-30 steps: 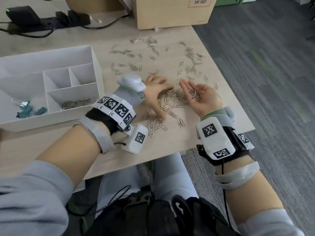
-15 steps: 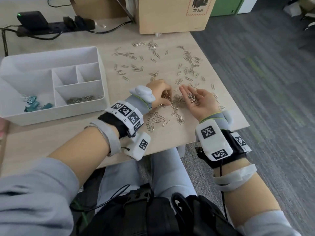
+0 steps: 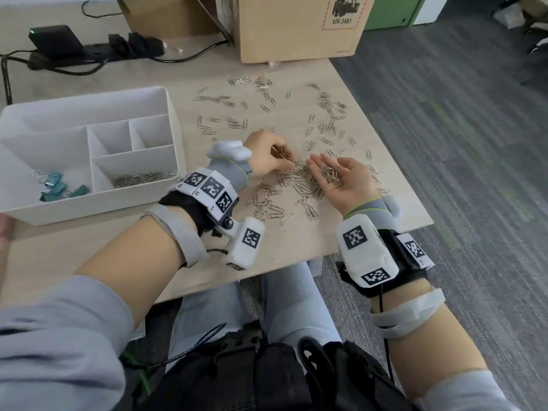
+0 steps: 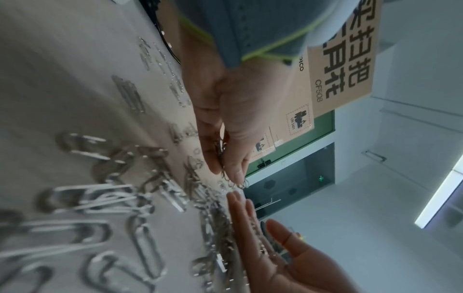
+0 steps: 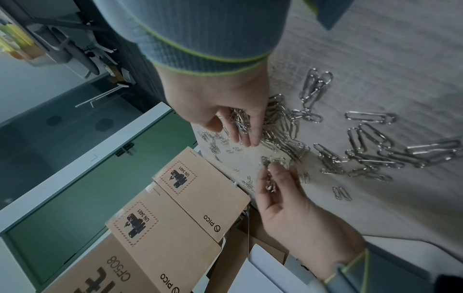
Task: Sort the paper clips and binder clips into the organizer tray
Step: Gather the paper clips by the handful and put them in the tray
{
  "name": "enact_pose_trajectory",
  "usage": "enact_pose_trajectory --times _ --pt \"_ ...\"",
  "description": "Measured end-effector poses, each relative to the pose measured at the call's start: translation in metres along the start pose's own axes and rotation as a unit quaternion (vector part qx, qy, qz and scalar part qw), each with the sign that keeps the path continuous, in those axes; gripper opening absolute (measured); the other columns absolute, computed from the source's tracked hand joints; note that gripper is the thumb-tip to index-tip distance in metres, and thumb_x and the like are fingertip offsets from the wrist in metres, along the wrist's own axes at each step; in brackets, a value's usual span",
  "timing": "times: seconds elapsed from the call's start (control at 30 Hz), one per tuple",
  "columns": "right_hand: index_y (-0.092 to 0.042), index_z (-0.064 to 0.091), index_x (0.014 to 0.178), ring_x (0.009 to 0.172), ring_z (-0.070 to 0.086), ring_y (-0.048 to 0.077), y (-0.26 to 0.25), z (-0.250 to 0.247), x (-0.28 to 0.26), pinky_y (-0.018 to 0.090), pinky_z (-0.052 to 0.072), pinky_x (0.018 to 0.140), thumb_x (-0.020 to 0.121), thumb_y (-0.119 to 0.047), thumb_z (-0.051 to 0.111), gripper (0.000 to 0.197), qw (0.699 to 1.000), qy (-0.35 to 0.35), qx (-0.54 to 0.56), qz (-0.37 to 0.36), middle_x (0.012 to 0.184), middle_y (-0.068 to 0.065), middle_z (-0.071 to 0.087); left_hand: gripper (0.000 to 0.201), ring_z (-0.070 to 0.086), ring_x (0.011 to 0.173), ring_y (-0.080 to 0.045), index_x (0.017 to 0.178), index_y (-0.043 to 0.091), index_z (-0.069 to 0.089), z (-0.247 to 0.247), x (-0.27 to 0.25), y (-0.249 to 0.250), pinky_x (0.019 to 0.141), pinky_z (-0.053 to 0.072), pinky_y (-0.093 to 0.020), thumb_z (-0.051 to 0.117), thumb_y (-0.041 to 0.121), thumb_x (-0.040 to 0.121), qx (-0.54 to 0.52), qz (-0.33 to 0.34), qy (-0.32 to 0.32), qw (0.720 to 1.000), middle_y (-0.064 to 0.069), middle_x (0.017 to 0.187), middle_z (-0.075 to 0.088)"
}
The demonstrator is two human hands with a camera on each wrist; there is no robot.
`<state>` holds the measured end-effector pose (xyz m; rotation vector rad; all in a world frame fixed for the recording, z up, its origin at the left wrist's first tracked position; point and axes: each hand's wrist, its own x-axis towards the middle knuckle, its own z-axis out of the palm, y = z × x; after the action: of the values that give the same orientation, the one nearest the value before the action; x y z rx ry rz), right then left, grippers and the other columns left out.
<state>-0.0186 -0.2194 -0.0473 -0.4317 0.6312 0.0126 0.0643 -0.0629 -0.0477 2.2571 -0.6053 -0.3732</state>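
Observation:
Silver paper clips point(image 3: 299, 188) lie heaped on the wooden table between my hands, and more are scattered point(image 3: 267, 96) farther back. My left hand point(image 3: 283, 157) pinches a small bunch of paper clips point(image 5: 270, 178) just above the heap, close to my right fingertips. My right hand point(image 3: 332, 166) lies palm up with relaxed fingers and carries a mound of clips point(image 3: 330, 176). The white organizer tray point(image 3: 166, 96) stands at the left. It holds teal binder clips point(image 3: 56, 185) in its large compartment and paper clips point(image 3: 139, 178) in the front one.
A cardboard box point(image 3: 296, 28) stands at the table's back edge. A black power strip with cables point(image 3: 89, 48) lies at the back left. The table's right edge point(image 3: 394, 161) runs close to my right hand, with grey carpet beyond it.
My left hand went from pressing on the heap to curling up and lifting a pinch of clips toward my right palm. The right hand stayed palm up.

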Motion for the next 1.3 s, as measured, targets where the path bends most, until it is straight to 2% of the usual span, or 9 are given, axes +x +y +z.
enact_pose_trajectory --times 0.13,0.3,0.43,0.57,0.67,0.73,0.9,1.07,1.3 --pt "0.003 0.045 0.090 0.109 0.053 0.037 0.005 0.007 -0.002 0.042 0.048 0.098 0.098 -0.002 0.035 0.013 0.999 -0.010 -0.041 -0.029 0.100 0.019 0.059 0.016 0.053 0.051 0.009 0.086 0.014 0.072 -0.003 0.006 0.021 0.065 0.045 -0.019 0.077 0.019 0.072 -0.026 0.056 -0.020 0.998 0.012 0.063 0.061" --pt "0.000 0.056 0.088 0.079 0.064 0.023 0.006 0.011 0.004 0.029 0.059 0.053 0.099 -0.002 0.032 0.026 0.995 -0.048 -0.083 0.009 0.079 0.015 0.067 0.014 0.058 0.070 -0.006 0.084 0.018 0.072 0.011 0.013 0.049 0.074 0.046 -0.024 0.076 0.015 0.070 -0.002 0.108 -0.056 0.993 -0.005 0.080 0.070" --pt "-0.002 0.056 0.090 0.109 0.051 0.003 -0.001 0.010 0.005 0.023 0.055 0.055 0.088 0.005 0.031 0.026 0.997 -0.058 -0.052 0.015 0.078 0.011 0.061 0.020 0.057 0.067 0.007 0.089 0.013 0.073 0.019 0.016 0.061 0.068 0.040 -0.005 0.077 0.011 0.069 0.014 0.144 -0.085 0.986 0.000 0.084 0.068" --pt "-0.008 0.056 0.094 0.084 0.062 0.013 -0.009 0.007 0.002 0.024 0.053 0.081 0.097 0.004 0.030 0.029 0.995 -0.065 -0.079 -0.020 0.090 0.006 0.064 0.017 0.060 0.065 0.005 0.091 0.013 0.073 0.014 0.015 0.070 0.071 0.046 -0.009 0.071 0.009 0.074 -0.034 0.164 -0.077 0.983 -0.003 0.085 0.071" --pt "0.004 0.057 0.091 0.063 0.070 0.025 -0.015 -0.002 0.005 0.030 0.058 0.068 0.096 0.000 0.039 0.020 0.999 -0.038 0.018 -0.011 0.070 0.016 0.070 0.021 0.058 0.065 0.006 0.095 0.014 0.072 0.015 0.021 0.067 0.076 0.047 -0.015 0.065 0.008 0.076 -0.036 0.153 0.030 0.987 -0.003 0.090 0.070" --pt "0.007 0.057 0.092 0.060 0.071 0.030 -0.021 -0.007 0.004 0.032 0.059 0.065 0.096 0.001 0.041 0.018 0.999 -0.020 0.045 -0.016 0.070 0.019 0.070 0.031 0.058 0.077 -0.007 0.104 0.017 0.068 0.018 0.024 0.059 0.083 0.047 -0.023 0.060 0.008 0.076 -0.001 0.107 0.069 0.992 -0.004 0.102 0.068" --pt "0.007 0.058 0.086 0.075 0.065 0.031 -0.031 -0.015 -0.005 0.031 0.058 0.067 0.095 0.002 0.042 0.019 0.996 0.002 0.062 -0.059 0.072 0.020 0.068 0.061 0.047 0.114 -0.025 0.116 0.027 0.061 0.038 0.021 0.044 0.091 0.034 -0.030 0.068 0.054 0.061 0.194 0.056 -0.096 0.975 -0.004 0.123 0.055" --pt "0.006 0.058 0.085 0.070 0.068 0.029 -0.028 -0.018 -0.011 0.031 0.057 0.070 0.095 0.002 0.043 0.019 0.996 0.002 0.057 -0.063 0.067 0.019 0.069 0.023 0.043 0.111 -0.025 0.094 0.025 0.066 0.042 0.010 0.036 0.096 0.038 -0.042 0.072 0.032 0.072 0.202 0.073 -0.102 0.971 0.000 0.112 0.052" --pt "0.008 0.058 0.089 0.081 0.065 0.030 -0.011 -0.013 -0.015 0.033 0.058 0.069 0.094 0.004 0.043 0.016 0.998 -0.003 0.051 -0.044 0.068 0.019 0.070 0.009 0.057 0.089 -0.023 0.081 0.015 0.070 0.014 -0.007 0.014 0.080 0.046 -0.033 0.071 0.018 0.073 0.201 0.067 -0.131 0.968 0.003 0.086 0.054"
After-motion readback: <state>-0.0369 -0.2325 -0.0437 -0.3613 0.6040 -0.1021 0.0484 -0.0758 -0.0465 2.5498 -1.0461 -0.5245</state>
